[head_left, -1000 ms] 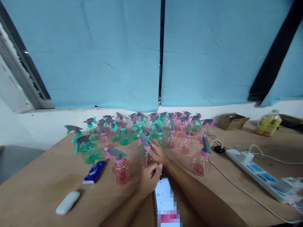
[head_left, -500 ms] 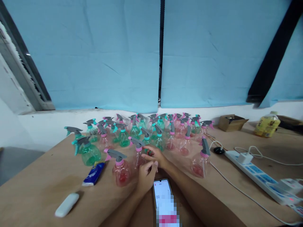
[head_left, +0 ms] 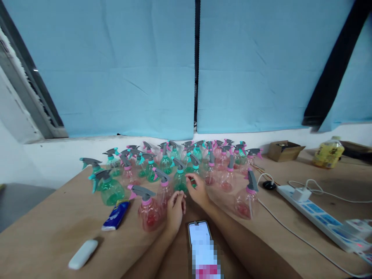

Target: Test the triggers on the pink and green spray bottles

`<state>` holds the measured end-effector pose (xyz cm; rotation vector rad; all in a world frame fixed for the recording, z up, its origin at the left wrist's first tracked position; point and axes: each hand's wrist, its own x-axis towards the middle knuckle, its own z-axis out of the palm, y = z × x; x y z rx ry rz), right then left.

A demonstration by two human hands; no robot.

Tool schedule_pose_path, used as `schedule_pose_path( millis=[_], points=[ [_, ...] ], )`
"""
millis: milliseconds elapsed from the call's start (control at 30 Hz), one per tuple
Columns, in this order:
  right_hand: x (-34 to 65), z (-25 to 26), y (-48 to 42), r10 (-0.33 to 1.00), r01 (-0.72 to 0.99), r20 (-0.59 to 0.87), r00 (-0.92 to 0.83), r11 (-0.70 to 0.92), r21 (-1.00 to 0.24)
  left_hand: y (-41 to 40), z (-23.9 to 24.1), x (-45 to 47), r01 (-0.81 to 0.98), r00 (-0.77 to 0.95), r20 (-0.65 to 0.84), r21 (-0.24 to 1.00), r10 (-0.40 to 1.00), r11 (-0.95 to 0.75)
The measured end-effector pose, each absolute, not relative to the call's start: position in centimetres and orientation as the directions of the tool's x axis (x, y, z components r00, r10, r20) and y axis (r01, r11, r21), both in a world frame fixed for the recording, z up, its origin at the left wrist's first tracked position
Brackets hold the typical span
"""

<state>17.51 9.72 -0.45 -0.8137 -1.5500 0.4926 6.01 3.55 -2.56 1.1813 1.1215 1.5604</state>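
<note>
My left hand (head_left: 176, 211) is loosely curled, its wrist near the table, with nothing visible in its fingers. Just left of it stands a pink spray bottle (head_left: 164, 193) with a grey trigger head, and beside that a second pink spray bottle (head_left: 149, 213). My right hand (head_left: 199, 190) has bent fingers held apart, close to a green spray bottle (head_left: 180, 181); whether it touches the bottle I cannot tell. A phone (head_left: 200, 236) with a lit screen lies below both hands. Several more pink and green spray bottles stand upright in a cluster behind.
A blue packet (head_left: 116, 216) and a white oval case (head_left: 83, 254) lie at left. On the right are a lone pink spray bottle (head_left: 245, 203), a power strip (head_left: 315, 217) with cables, a cardboard box (head_left: 285, 152) and a yellow-labelled bottle (head_left: 328, 154). Blue curtains hang behind.
The pink spray bottle by my left hand has shifted slightly left. My right hand has moved away from it, to the right, and my left hand has drifted a little left and up.
</note>
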Motion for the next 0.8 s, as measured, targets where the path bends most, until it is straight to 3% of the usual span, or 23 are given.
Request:
schedule_pose_path(
  millis=[100, 333, 633, 800],
  points=[
    [17.3, -0.3, 10.1, 0.766, 0.223, 0.642, 0.033, 0.621, -0.752, 3.9, -2.7, 6.0, -0.203, -0.228, 0.172, 0.954, 0.958, -0.220],
    [16.6, -1.6, 11.8, 0.835, 0.234, 0.540, -0.103, 0.548, -0.803, 4.1, -2.8, 5.9, -0.285, -0.269, 0.122, 0.938, 0.955, -0.200],
    [17.1, -0.7, 11.5, 0.760, 0.378, 0.632, -0.153, 0.636, -0.673, 4.0, -2.9, 5.9, -0.245, -0.221, 0.135, 0.951, 0.966, -0.189],
    [17.0, -0.4, 11.0, 0.756, 0.393, 0.640, -0.137, 0.635, -0.665, 3.6, -2.6, 6.0, -0.241, -0.221, 0.157, 0.947, 0.963, -0.210]
  ],
)
